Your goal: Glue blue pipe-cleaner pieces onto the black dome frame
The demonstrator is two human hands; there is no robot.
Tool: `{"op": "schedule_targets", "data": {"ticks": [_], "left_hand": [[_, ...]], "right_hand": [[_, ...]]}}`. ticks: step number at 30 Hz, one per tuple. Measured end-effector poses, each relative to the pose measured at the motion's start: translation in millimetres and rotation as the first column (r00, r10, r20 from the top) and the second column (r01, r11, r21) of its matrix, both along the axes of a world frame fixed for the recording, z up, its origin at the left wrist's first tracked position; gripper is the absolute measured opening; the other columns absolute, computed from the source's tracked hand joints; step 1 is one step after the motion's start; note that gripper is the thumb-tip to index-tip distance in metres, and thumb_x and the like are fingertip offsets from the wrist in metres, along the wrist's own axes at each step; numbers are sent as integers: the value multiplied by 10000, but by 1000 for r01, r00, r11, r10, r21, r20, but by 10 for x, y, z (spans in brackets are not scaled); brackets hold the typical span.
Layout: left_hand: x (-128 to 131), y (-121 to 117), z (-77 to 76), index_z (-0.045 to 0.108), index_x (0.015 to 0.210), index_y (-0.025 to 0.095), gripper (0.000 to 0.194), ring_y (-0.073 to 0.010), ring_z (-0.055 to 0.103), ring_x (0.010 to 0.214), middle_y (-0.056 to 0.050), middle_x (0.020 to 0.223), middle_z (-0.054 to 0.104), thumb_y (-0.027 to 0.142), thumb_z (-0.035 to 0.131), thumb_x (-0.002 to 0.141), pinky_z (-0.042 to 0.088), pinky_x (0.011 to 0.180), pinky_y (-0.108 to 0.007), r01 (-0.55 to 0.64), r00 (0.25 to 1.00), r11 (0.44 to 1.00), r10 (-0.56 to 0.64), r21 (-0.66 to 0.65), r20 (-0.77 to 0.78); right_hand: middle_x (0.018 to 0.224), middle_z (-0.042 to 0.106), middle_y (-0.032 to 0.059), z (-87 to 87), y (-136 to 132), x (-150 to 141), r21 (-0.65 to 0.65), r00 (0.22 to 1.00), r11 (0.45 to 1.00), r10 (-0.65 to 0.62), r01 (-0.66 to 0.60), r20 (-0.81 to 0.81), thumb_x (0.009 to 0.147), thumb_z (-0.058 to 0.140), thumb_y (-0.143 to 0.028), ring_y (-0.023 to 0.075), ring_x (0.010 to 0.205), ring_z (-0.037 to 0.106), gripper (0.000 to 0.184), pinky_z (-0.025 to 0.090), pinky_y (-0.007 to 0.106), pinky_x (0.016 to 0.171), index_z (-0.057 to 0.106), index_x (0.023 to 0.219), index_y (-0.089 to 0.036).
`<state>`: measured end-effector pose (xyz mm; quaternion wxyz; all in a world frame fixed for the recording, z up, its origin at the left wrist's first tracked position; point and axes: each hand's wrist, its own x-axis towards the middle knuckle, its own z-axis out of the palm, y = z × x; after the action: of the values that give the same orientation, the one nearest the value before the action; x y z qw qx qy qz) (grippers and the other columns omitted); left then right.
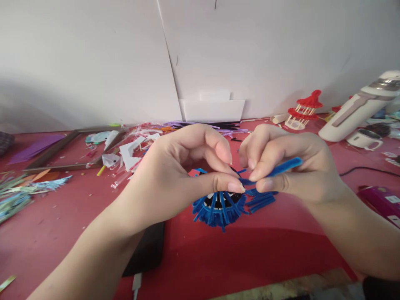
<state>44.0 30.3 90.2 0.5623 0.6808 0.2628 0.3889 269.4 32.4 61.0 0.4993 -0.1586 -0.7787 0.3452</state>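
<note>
Left hand (184,171) and right hand (300,164) pinching blue fuzzy strip (286,166), capped flask (353,110) beside white mug (361,139), mug's contents unclear

Blue stems (261,201), deep red table (271,254), red-and-cream pagoda (304,111), white flask (350,110), purple sheets (36,148), black phone (149,249), off-white wall (93,58)

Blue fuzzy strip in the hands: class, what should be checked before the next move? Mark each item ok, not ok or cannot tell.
1. Blue fuzzy strip held in the right hand: ok.
2. Left hand fingers at its other end: ok.
3. Spare blue strips within view: ok.
4. Blue fringed piece fully visible: not ok, hands hide part.
5. Glue on the strip: cannot tell.
</note>
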Motion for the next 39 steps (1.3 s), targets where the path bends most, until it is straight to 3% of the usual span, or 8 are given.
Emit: {"op": "schedule_targets", "data": {"ticks": [6,12,16,20,26,28,32,39], "left_hand": [[-14,2,3,672,838,233,279,-91,786,747,93,722,769,55,864,743,624,679,-95,-29,1000,998,30,57,-7],[-68,27,-2,698,785,259,219,-179,783,661,26,718,776,170,892,737,678,621,-225,-105,987,979,123,173,-102],[-114,68,12,736,871,272,205,-173,780,641,23,725,790,202,887,751,673,615,-222,-101,983,974,129,200,-130],[-152,81,60,762,928,285,207,-183,792,688,31,775,808,185,864,777,673,655,-250,-95,983,971,125,219,-131],[-136,38,102,748,809,268,288,-182,776,689,40,718,783,16,850,715,676,686,-294,-115,993,949,109,295,35],[-134,19,109,754,808,279,265,-181,771,692,37,734,776,46,852,728,680,685,-294,-156,988,924,153,349,38],[-153,7,107,777,965,317,343,-219,793,931,21,964,812,167,925,694,691,875,-339,-151,985,896,172,418,-13],[-156,25,31,798,800,278,143,-203,791,734,32,792,804,193,897,741,706,706,-300,-246,957,839,289,486,-13]], "right_hand": [[846,642,5,23,13,21,35,999,999,-19,20,-28,797,837,-186,146,826,642,98,583,328,782,751,803,-231],[894,681,29,100,56,154,49,987,995,74,-82,141,890,757,-276,176,867,670,57,610,357,803,791,933,-262],[954,706,39,142,41,243,68,973,997,20,-37,230,948,685,-318,187,898,687,154,617,367,824,800,1049,-310],[946,707,32,147,32,249,100,983,994,-67,50,173,915,732,-311,185,916,689,141,617,369,850,805,1036,-314],[805,681,10,139,89,225,78,998,996,50,-53,43,868,785,-300,156,787,686,33,632,367,798,807,891,-290],[816,689,14,129,98,222,65,999,998,14,-16,39,862,791,-305,162,793,691,32,637,380,804,809,888,-298],[851,703,20,86,100,195,106,998,993,-51,53,-25,838,813,-266,172,847,687,114,634,370,813,817,940,-317],[898,719,21,42,83,134,128,988,980,-151,152,-14,864,788,-305,186,850,689,62,620,404,833,801,921,-326]]}}
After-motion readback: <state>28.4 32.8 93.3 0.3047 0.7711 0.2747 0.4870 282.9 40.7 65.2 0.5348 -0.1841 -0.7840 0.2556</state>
